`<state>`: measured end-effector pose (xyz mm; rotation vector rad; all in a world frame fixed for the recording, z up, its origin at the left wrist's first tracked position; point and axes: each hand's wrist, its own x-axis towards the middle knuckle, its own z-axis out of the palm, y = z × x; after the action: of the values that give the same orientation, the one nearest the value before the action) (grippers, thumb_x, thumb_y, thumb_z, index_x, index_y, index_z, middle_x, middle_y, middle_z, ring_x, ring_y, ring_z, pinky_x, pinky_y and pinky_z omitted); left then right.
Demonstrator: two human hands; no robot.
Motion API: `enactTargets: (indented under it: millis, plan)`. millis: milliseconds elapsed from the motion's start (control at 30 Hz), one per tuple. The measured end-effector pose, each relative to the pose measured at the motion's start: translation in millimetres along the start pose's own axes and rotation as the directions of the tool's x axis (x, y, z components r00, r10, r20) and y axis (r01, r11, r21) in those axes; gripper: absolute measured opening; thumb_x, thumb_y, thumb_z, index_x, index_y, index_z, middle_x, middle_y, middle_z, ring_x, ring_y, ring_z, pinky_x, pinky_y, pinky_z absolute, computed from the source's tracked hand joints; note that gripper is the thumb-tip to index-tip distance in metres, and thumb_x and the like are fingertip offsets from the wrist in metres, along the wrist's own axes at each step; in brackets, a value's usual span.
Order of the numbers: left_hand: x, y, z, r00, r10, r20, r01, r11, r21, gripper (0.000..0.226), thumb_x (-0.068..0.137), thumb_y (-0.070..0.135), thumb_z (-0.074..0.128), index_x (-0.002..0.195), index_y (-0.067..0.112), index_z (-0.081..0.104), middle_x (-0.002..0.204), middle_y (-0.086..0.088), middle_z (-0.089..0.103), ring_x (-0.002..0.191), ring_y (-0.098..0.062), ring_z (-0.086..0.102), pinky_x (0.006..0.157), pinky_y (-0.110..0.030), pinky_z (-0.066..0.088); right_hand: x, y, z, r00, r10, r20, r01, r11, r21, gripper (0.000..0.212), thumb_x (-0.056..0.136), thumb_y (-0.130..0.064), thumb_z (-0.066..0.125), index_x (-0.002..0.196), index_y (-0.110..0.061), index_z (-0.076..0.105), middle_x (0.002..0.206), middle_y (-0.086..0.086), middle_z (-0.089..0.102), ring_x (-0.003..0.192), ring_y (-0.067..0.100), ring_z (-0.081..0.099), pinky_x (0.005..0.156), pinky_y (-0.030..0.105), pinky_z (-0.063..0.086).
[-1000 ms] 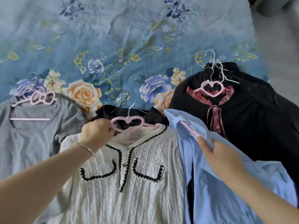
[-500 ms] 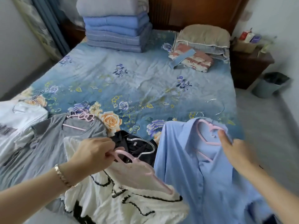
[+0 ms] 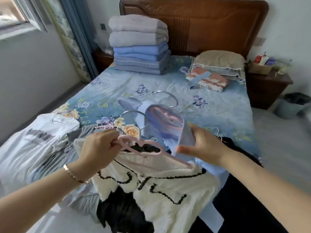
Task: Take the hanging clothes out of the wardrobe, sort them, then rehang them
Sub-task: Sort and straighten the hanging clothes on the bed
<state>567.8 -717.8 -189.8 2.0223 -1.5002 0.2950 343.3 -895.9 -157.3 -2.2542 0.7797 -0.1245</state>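
No text can be read anywhere in the view. The white T-shirt [image 3: 42,137], lying on the bed at about 9 o'clock, carries a band of dark lettering [image 3: 40,135] across its chest, but it is too blurred to make out. The small packets [image 3: 265,60] on the nightstand [image 3: 269,84] at about 2 o'clock show coloured printing, too small to read.
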Motion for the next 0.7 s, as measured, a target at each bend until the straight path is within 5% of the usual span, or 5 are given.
enactTargets:
  millis: [100,200,400,533,700]
  plan:
    - [-4.2,0.4,-10.4,1.0,0.002,0.001,-0.002,0.998,-0.064,0.041,0.076,0.031,0.041,0.056,0.001,0.06,0.057,0.0,0.052,0.046,-0.03,0.05,0.037,-0.04,0.045,-10.5,-12.2,26.2,0.964,-0.023,0.263,0.02,1.0,0.016,0.098,0.04,-0.076,0.068,0.117,-0.019,0.047,0.114,-0.003,0.059,0.107,0.015,0.057,0.095,0.039,0.047]
    - [-9.9,1.0,-15.4,1.0,0.006,0.0,-0.006,0.999,-0.036,0.04,0.081,0.04,0.046,0.068,0.005,0.061,0.07,0.0,0.057,0.05,-0.024,0.052,0.039,-0.035,0.044,-17.1,-22.9,32.1,0.95,-0.115,0.291,0.054,0.976,0.209,0.045,0.072,-0.037,0.074,0.11,-0.03,0.05,0.111,-0.008,0.062,0.104,0.007,0.06,0.093,0.028,0.048]
    - [-8.5,-15.3,-19.2,0.983,0.101,0.156,-0.109,0.993,0.044,0.043,0.076,0.038,0.05,0.107,0.011,0.059,0.107,-0.011,0.066,0.1,-0.021,0.051,0.087,-0.032,0.04,-30.0,-25.1,53.2,0.938,-0.275,0.211,0.298,0.951,-0.083,0.042,0.087,-0.048,0.045,0.111,-0.014,0.049,0.099,0.005,0.065,0.091,0.021,0.059,0.083,0.04,0.045]
    - [-7.2,-26.0,-25.6,0.937,-0.008,0.348,-0.021,0.997,0.078,0.063,0.066,0.065,0.043,0.079,0.007,0.065,0.071,-0.003,0.065,0.069,-0.028,0.059,0.062,-0.035,0.048,-34.5,-23.0,54.9,0.943,-0.294,0.155,0.307,0.949,-0.072,0.038,0.09,-0.046,0.047,0.109,-0.014,0.05,0.098,0.004,0.066,0.091,0.023,0.059,0.08,0.034,0.043]
    - [-27.8,-24.9,-30.3,0.982,-0.076,0.171,0.052,0.989,0.139,0.057,0.069,0.07,0.035,0.051,0.016,0.04,0.043,0.008,0.029,0.041,0.001,0.029,0.043,-0.014,0.02,-20.2,-17.7,39.7,0.986,-0.166,0.027,0.164,0.917,-0.362,0.027,0.094,-0.047,0.042,0.083,-0.023,0.038,0.077,-0.002,0.054,0.087,0.025,0.057,0.065,0.032,0.032]
